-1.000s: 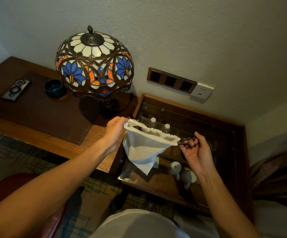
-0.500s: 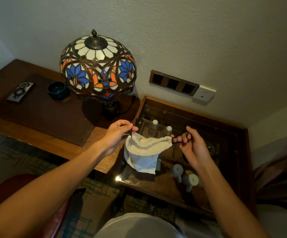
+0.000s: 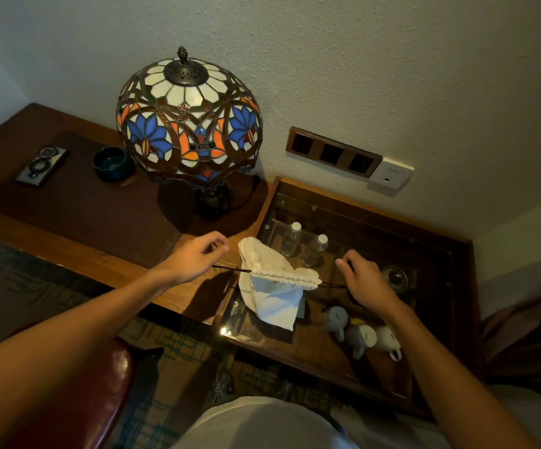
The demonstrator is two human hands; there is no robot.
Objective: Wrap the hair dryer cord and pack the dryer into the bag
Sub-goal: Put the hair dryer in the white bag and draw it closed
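Note:
A white drawstring bag point(image 3: 274, 293) lies on the glass top of a low cabinet point(image 3: 372, 222), its mouth gathered shut. Dark drawstring ends stick out on both sides. My left hand point(image 3: 197, 257) hovers just left of the bag, fingers loosely curled, and the left drawstring point(image 3: 231, 269) runs under its heel. My right hand point(image 3: 364, 281) hovers just right of the bag, above the right drawstring point(image 3: 332, 285). No cord shows between the fingers of either hand. The hair dryer itself is not visible.
A stained-glass lamp point(image 3: 189, 121) stands on the wooden desk point(image 3: 78, 205) behind my left hand. A dark ashtray point(image 3: 113, 163) and a remote point(image 3: 42, 165) lie further left. Two water bottles point(image 3: 291, 238) and several mugs point(image 3: 363, 335) sit under the glass. A red chair point(image 3: 107, 393) is at lower left.
The bag's mouth has been drawn shut and the bag has come down onto the glass. Both hands have moved apart from it, with the drawstrings no longer pinched.

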